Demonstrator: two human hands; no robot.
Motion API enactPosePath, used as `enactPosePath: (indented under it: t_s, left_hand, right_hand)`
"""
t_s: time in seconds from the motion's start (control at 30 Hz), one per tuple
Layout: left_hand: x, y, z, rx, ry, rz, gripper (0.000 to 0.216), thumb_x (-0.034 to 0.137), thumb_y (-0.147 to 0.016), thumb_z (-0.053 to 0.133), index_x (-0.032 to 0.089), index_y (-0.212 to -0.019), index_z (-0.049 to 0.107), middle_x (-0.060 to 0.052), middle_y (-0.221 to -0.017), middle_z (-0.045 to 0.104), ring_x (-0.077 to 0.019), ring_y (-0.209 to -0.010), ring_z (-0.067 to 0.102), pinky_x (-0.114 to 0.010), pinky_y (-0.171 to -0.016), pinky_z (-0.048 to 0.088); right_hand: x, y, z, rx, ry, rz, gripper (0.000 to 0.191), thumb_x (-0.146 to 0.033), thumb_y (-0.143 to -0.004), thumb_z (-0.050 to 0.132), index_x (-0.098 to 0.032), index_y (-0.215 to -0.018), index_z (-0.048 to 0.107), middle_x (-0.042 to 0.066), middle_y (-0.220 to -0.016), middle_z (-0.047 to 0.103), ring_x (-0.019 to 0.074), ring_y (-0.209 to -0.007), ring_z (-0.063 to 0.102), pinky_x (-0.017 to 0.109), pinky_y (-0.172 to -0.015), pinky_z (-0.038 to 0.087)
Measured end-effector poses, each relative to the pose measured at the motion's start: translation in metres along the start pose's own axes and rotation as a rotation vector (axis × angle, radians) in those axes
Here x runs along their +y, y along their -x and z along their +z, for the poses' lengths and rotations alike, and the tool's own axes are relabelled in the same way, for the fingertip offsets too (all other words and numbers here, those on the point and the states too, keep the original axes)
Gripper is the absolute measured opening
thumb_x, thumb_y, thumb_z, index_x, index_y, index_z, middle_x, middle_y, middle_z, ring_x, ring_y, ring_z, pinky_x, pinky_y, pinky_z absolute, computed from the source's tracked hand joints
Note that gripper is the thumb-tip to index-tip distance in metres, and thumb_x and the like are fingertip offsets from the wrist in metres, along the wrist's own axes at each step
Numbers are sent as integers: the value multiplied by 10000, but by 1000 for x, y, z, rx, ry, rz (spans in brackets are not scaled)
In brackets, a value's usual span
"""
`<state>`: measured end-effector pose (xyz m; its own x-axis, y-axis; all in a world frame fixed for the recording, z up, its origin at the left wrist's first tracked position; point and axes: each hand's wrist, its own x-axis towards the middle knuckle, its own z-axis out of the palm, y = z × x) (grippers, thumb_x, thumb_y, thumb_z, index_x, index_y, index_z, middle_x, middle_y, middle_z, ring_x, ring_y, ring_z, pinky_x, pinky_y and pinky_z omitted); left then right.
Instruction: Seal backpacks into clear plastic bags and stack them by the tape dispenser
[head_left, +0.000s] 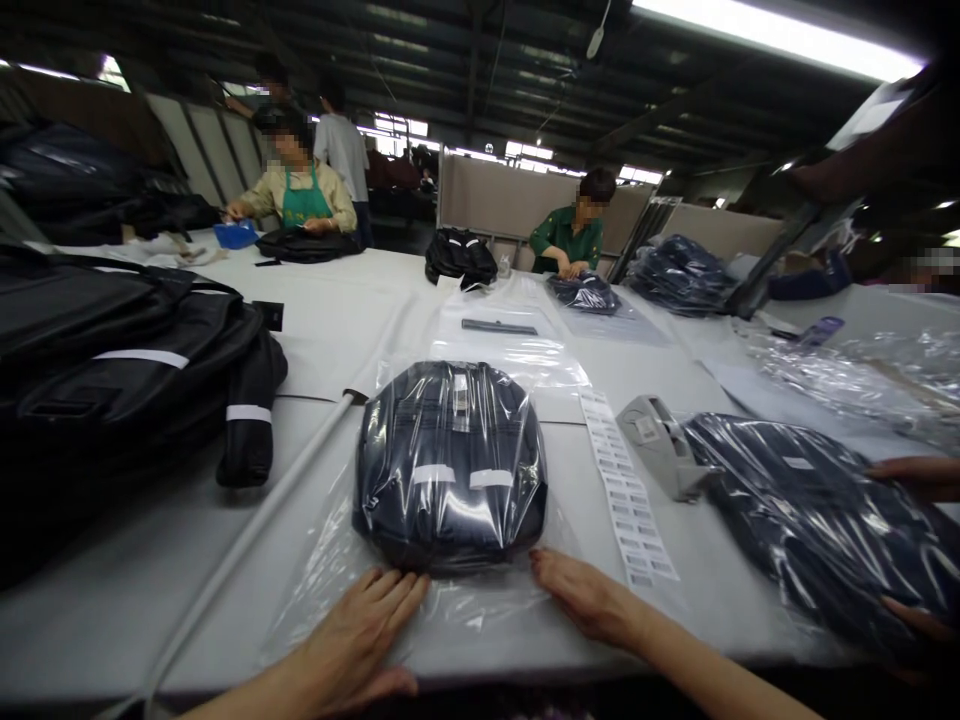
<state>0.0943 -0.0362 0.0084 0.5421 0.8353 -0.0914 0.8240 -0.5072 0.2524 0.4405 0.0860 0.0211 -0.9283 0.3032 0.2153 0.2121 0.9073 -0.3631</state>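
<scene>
On the white surface [150, 590], a dark bag [450, 450] lies in clear plastic [480, 612], the left hand [371, 622] palm-down before it, thumb apart from fingers, the right hand [589, 597] near its corner, grip unclear.

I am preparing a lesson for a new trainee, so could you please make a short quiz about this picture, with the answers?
1. What lies between the wrapped bag in front of the person and the grey tape dispenser?
A) scissors
B) a strip of printed labels
C) a cup

2. True or false: the person's left hand is at the near side of that bag and the right hand at its far side.

3. Fill in: the apron of the co-worker at the back left is ____.

Key: 1. B. 2. False; both hands are at the near side. 3. green.
</scene>
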Motion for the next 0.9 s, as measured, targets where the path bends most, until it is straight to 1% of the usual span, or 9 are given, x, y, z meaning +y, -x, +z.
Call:
enactPosePath:
  t_s: [0.07,0.17,0.3,0.43,0.57,0.67,0.77,0.83,0.9]
  left_hand:
    - [7,-5,3,28,-19,-50,822,441,-743,662,148,-1393,255,-148,-1313,474,-337,-1121,453,-525,-993,321]
    - [14,-13,13,130,-90,-117,532,249,-832,537,143,-1325,365,-135,-1189,556,-307,-1025,506,-520,-942,359]
    - [0,-17,23,293,-120,-61,369,25,-819,359,162,-1117,529,-90,-954,625,-227,-846,557,-400,-828,452]
    - [-20,-11,21,478,-44,106,331,83,-906,280,173,-1125,511,-66,-938,631,-158,-784,582,-234,-691,496]
    - [-20,-4,16,573,-56,96,338,110,-927,256,185,-1066,556,-70,-967,607,-121,-734,605,-174,-621,493]
    - [-14,0,8,595,-21,92,342,89,-906,293,211,-1043,582,-94,-1178,561,-122,-796,619,-182,-663,498]
    - [-12,-2,-4,504,-63,139,282,112,-900,333,200,-936,598,-81,-1358,462,-124,-748,613,-200,-620,500]
    - [-12,-6,-10,430,-22,151,261,148,-915,334,190,-850,583,-54,-1333,498,-115,-699,609,-202,-605,501]
    - [-13,-9,-12,431,128,113,251,183,-932,334,201,-909,583,-30,-1238,584,-120,-787,635,-195,-703,507]
  right_hand:
    - [0,4,4,127,-37,90,409,-65,-876,372,-175,-1260,458,93,-1217,598,192,-1158,537,340,-989,465]
    - [1,8,12,262,-68,213,354,-130,-897,412,-191,-1239,482,77,-1165,634,193,-1076,599,323,-944,506]
    - [1,6,16,341,-77,238,294,-159,-911,417,-191,-1181,529,70,-1099,664,176,-1021,628,298,-915,523]
    - [-1,-1,12,406,-57,226,272,-130,-913,391,-201,-1113,563,83,-1100,638,159,-1050,604,274,-909,516]
    - [0,-4,13,515,-8,244,235,-114,-912,382,-190,-991,590,113,-1080,599,144,-992,614,232,-872,512]
    - [3,-2,16,563,15,256,223,-110,-905,398,-188,-991,589,124,-1092,586,119,-864,642,206,-808,527]
    - [5,-1,17,561,7,259,250,-103,-899,398,-200,-1029,589,124,-1164,583,147,-967,630,235,-849,522]
    - [4,0,17,570,-22,257,249,-113,-895,406,-210,-1025,594,101,-1141,615,168,-1039,607,264,-885,514]
    - [1,0,17,587,-66,271,234,-141,-896,418,-217,-1016,604,76,-1082,654,172,-1030,615,274,-884,517]
